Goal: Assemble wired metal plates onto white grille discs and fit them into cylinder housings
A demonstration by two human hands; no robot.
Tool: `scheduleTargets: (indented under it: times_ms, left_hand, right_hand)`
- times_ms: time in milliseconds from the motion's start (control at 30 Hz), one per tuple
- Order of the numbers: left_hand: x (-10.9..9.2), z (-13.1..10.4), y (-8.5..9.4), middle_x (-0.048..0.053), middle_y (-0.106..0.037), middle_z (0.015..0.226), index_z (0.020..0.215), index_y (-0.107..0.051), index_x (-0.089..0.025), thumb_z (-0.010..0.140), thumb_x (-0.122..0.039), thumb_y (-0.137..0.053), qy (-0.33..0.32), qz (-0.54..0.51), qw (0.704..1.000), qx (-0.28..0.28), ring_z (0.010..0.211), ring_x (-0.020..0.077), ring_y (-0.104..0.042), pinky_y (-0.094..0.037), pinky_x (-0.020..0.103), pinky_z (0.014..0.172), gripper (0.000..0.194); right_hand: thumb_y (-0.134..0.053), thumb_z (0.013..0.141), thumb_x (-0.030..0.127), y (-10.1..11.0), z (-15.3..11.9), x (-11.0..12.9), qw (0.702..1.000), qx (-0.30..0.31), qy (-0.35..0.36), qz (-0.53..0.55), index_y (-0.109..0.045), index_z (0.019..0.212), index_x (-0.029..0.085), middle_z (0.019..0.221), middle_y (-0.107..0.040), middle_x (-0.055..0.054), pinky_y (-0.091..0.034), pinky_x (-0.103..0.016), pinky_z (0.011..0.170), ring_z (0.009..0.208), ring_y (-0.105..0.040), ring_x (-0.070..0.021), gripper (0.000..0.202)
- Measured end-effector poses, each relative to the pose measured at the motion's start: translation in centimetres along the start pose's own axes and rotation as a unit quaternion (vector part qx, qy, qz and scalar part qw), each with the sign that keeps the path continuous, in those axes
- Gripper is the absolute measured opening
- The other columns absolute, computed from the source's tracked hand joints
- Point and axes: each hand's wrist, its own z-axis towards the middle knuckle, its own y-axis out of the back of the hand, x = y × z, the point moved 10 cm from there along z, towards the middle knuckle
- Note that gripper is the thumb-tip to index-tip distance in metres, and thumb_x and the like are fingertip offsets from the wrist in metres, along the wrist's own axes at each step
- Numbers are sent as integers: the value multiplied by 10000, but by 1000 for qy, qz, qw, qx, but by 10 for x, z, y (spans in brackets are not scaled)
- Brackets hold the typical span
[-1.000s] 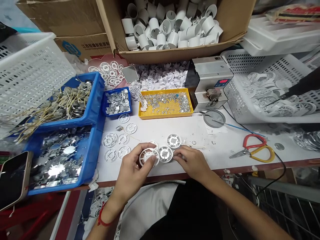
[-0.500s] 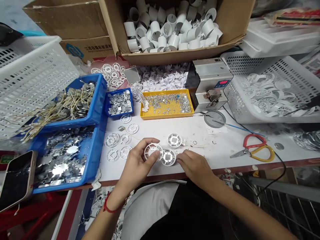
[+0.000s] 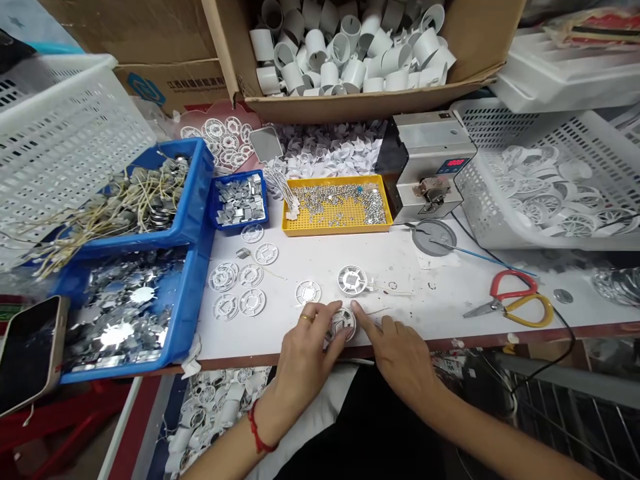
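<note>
A white spoked plastic disc [image 3: 343, 325] lies near the table's front edge, with a thin wire [image 3: 376, 311] running out to its right. My left hand [image 3: 307, 347] has thumb and fingers closed around the disc's left side. My right hand [image 3: 403, 350] rests to the right, index finger stretched to the disc's edge, the other fingers bent and apart; its thumb is hidden. Just behind lies another disc [image 3: 352, 280] with a metal piece in its middle and wires trailing right. To the left sits a white ring-shaped disc [image 3: 308, 292].
Several white discs [image 3: 251, 302] lie at the left beside blue trays [image 3: 193, 293] of metal plates. Behind stand a yellow tray [image 3: 337, 230] of screws and a metal machine [image 3: 430, 167]. Scissors [image 3: 500, 303] and a round grey dish [image 3: 434, 238] are on the right.
My left hand has let go of the ring-shaped disc, now on the table, and moved right and nearer to grip the wired disc. My right index finger has stretched out. The view shifted slightly.
</note>
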Motion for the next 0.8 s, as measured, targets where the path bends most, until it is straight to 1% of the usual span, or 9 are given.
scheduleTargets:
  times_ms: [100,167,233,300,367,533,633,733,800]
  left_hand:
    - [3,-12,-1,118,-582,1131,1291,-549,-246,838,-458,-646,-17,72,996,-45,828,209,-650,-545,308,635,509]
    - [6,-15,-7,159,-510,1299,1412,-413,-257,746,-540,-716,-27,33,999,-33,1066,288,-620,-570,389,797,784]
    - [10,-17,-15,158,-469,1390,1486,-251,-275,749,-501,-732,-19,-33,999,-16,1232,302,-541,-531,431,945,909]
    - [17,-18,-22,118,-532,1356,1491,-193,-302,809,-381,-708,6,-93,996,-9,1250,261,-543,-499,431,1010,859]
    - [24,-19,-29,93,-596,1289,1468,-220,-297,834,-293,-682,23,-142,989,-14,1186,230,-598,-509,416,1003,785]
    - [31,-20,-33,102,-620,1245,1376,-337,-240,803,-198,-645,1,-200,979,-47,1118,227,-642,-561,388,921,652]
    - [33,-20,-32,94,-629,1222,1330,-393,-237,798,-209,-652,-14,-219,974,-52,1097,223,-648,-571,376,903,592]
    - [32,-19,-30,93,-633,1225,1310,-417,-233,803,-194,-646,-23,-230,971,-57,1107,218,-646,-569,367,915,558]
    - [32,-19,-31,90,-641,1222,1297,-432,-231,803,-181,-644,-23,-228,972,-59,1102,213,-653,-574,351,909,540]
  right_hand:
    - [-437,785,3,0,-8,-6,999,32,-8,6,-376,1454,189,625,-522,-8,-376,-316,502,492,-477,-167,697]
    - [-432,848,89,9,-11,-13,998,41,-17,39,-398,1435,160,648,-548,-22,-384,-317,490,500,-497,-172,592]
    - [-431,934,274,24,-10,-23,995,32,-50,82,-437,1399,146,768,-616,-70,-428,-323,515,585,-561,-193,483]
    - [-463,935,482,37,-2,-26,988,0,-74,134,-473,1360,142,955,-657,-130,-495,-340,600,753,-630,-233,544]
    - [-510,890,584,44,10,-18,979,-40,-68,188,-507,1314,133,1057,-663,-157,-530,-338,664,869,-654,-252,619]
    - [-584,884,501,34,36,0,960,-99,-36,260,-599,1150,120,958,-704,-130,-557,-314,633,812,-681,-223,465]
    - [-611,870,458,28,44,-3,951,-70,-39,299,-623,1106,144,955,-705,-108,-576,-320,639,816,-684,-217,393]
    - [-691,802,424,26,48,-7,951,-27,-52,304,-644,1070,157,932,-705,-91,-582,-328,621,799,-683,-223,381]
    - [-745,752,396,28,50,-7,952,-22,-55,301,-652,1055,148,903,-705,-89,-586,-337,619,788,-682,-231,403]
